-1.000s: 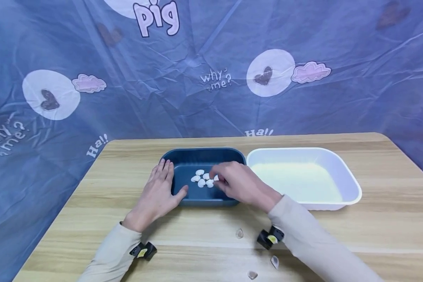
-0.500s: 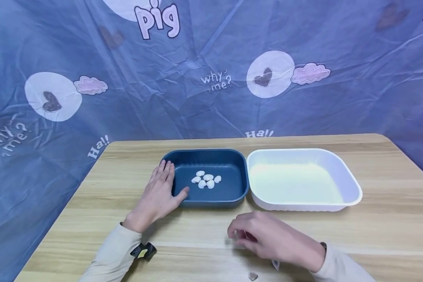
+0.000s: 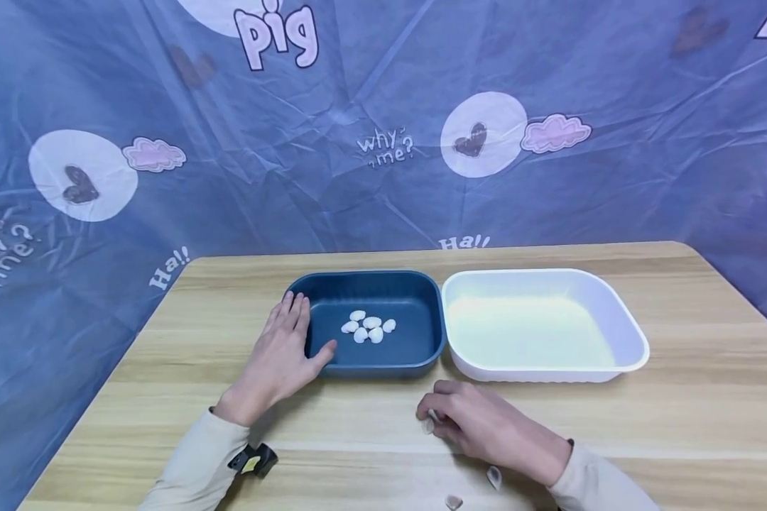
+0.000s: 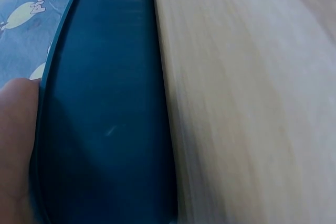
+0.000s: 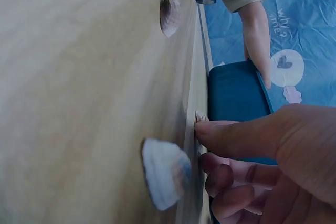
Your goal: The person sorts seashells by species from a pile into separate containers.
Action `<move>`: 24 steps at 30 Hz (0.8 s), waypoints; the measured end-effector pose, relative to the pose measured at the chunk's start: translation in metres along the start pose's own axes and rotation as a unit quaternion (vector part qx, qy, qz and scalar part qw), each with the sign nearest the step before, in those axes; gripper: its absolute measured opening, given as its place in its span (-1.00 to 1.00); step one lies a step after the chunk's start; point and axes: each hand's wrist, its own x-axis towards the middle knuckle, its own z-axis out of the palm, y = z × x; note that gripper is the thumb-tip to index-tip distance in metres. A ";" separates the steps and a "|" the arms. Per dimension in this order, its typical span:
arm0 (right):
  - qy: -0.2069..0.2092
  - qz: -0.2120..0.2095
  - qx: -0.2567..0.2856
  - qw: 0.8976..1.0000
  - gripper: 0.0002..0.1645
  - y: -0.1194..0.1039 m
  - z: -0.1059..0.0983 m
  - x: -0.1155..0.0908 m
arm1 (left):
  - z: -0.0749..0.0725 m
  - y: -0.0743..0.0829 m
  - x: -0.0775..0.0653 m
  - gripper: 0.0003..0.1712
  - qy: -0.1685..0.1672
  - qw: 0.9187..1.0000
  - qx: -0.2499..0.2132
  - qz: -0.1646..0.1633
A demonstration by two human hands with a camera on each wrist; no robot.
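My left hand [image 3: 280, 362] rests on the left end of the dark blue tray [image 3: 415, 358], fingers straight along its rim and thumb over the near edge. Several white seashells [image 3: 372, 323] lie together on the tray's floor. On the table in front, my right hand [image 3: 479, 426] pinches a small seashell [image 3: 428, 424] between thumb and fingertips, low over the wood; the right wrist view shows that seashell [image 5: 200, 115] at the thumb tip. Two more seashells lie near this hand, one beside the palm [image 3: 494, 477] and another [image 3: 453, 502] closer to the front.
A white tray [image 3: 629, 365] stands against the blue tray's right side, with its pale floor showing. Both are on a light wooden table [image 3: 166, 341]. Behind the table hangs a blue printed cloth [image 3: 332, 191].
My right hand has come out of the blue tray, leaving a white seashell there, and moved down to the seashell on the table, now at its fingertips. The left hand stays on the tray.
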 end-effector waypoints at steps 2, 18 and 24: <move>0.002 -0.005 0.003 1.000 -0.74 0.000 -0.001 0.000 | -0.001 -0.001 0.001 0.02 0.002 1.000 0.001 0.000; 0.002 -0.036 0.012 0.999 -0.83 -0.001 0.001 -0.003 | 0.000 0.002 0.001 0.00 0.004 1.000 0.009 0.002; -0.013 -0.013 0.022 1.000 -0.87 -0.005 -0.006 -0.002 | 0.000 0.001 0.000 0.00 0.000 1.000 0.007 -0.003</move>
